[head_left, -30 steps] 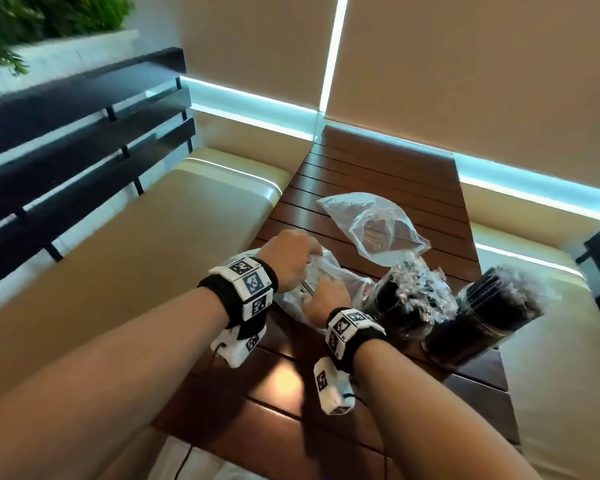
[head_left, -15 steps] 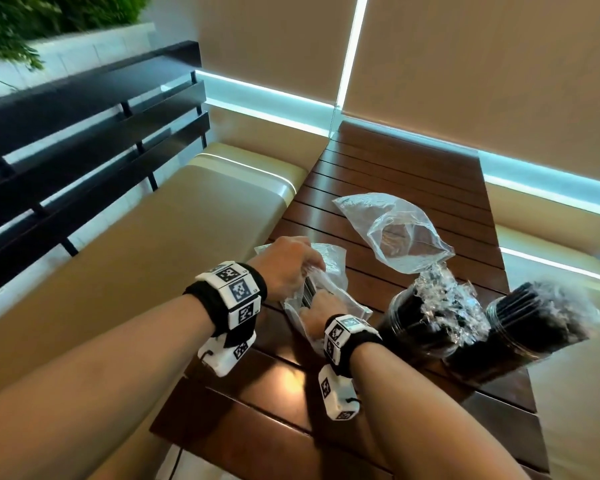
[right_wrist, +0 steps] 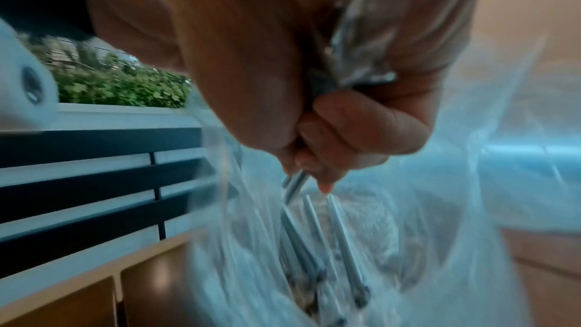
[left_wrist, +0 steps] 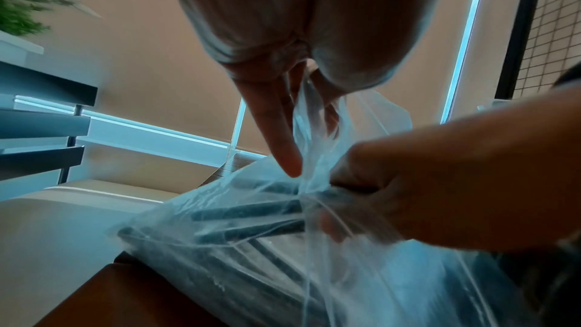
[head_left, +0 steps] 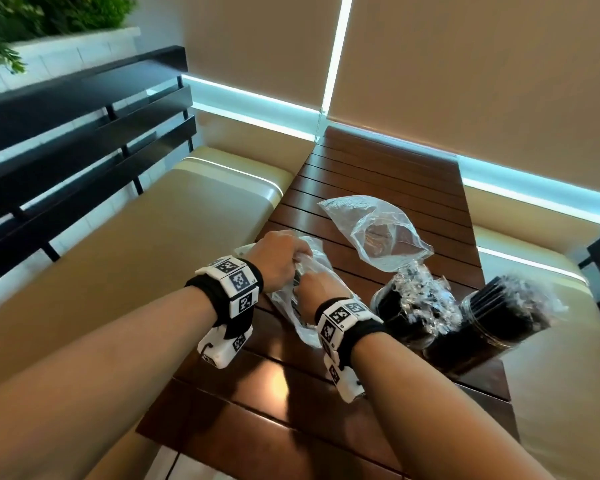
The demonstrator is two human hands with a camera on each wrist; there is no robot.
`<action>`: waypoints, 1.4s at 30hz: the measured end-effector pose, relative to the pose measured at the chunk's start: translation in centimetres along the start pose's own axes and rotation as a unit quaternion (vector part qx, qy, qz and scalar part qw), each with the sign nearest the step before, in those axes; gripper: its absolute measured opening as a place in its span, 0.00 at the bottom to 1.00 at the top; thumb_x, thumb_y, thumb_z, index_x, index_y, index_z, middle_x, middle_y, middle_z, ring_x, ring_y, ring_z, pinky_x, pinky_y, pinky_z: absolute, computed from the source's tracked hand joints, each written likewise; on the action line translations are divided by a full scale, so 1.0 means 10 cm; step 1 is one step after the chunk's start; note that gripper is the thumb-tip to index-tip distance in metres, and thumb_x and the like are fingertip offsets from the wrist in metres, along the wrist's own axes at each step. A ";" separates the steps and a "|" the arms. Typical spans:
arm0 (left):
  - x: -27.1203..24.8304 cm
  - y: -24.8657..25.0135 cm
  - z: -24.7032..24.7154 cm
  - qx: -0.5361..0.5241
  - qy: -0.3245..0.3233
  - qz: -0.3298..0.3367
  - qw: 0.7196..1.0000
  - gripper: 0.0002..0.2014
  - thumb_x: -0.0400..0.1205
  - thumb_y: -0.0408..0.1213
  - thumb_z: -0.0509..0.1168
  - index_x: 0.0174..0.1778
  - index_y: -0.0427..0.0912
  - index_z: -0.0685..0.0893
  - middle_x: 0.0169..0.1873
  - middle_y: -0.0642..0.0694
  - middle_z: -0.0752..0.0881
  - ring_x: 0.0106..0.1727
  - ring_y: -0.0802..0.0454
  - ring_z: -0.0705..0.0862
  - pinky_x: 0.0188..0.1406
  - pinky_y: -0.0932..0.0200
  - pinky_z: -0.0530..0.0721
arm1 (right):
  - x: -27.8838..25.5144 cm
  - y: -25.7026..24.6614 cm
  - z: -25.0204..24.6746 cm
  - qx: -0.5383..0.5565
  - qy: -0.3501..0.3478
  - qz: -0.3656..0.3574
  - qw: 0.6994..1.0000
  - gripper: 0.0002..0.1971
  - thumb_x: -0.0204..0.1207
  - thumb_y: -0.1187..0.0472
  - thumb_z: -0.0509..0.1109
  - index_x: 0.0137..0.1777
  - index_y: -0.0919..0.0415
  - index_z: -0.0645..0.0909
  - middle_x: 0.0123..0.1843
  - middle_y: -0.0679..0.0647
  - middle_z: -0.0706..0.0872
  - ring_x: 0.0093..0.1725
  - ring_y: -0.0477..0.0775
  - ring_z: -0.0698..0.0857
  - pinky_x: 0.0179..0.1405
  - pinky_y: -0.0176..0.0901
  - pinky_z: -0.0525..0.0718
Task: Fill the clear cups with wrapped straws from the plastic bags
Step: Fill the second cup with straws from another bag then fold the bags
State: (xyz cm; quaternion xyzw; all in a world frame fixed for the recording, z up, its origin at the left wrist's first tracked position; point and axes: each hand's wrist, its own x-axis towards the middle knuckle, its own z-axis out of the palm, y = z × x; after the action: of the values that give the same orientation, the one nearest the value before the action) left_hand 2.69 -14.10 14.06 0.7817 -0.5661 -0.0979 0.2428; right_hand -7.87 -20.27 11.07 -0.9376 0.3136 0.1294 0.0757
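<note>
On the slatted brown table [head_left: 388,174] my left hand [head_left: 279,259] pinches the mouth of a clear plastic bag [head_left: 293,306] that holds several dark wrapped straws [left_wrist: 248,210]. My right hand [head_left: 321,284] is inside that bag, its fingers [right_wrist: 355,128] curled round a bundle of straws [right_wrist: 294,185]. More loose straws [right_wrist: 314,253] lie deeper in the bag. To the right stand two clear cups, one [head_left: 406,317] beside my right wrist and one [head_left: 492,323] further right, both packed with dark wrapped straws.
A second clear bag [head_left: 374,233], empty and crumpled, lies on the table behind the cups. Beige cushioned benches [head_left: 174,244] flank the table on both sides. A black slatted rail [head_left: 84,126] runs along the left. The table's right edge is close to the far cup.
Both hands stay at the bag; the right hand has worked deeper into it while the left keeps holding its mouth. The camera view has shifted slightly.
</note>
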 end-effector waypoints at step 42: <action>0.16 1.23 -0.04 -0.605 0.128 -0.060 0.784 0.05 0.89 0.32 0.55 0.51 0.44 0.74 0.40 0.43 0.86 0.56 0.47 0.86 0.67 0.47 0.77 | -1.09 1.09 -0.13 0.169 0.260 0.099 0.945 0.38 0.64 0.44 0.78 0.71 0.43 0.64 0.68 0.56 0.70 0.63 0.66 0.79 0.62 0.56 0.81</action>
State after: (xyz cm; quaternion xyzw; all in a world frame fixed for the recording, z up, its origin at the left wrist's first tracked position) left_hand -6.92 -18.49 20.68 0.5122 -0.3065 -0.3338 0.7296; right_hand -22.64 -22.99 14.83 -0.8764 0.4307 -0.1673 0.1356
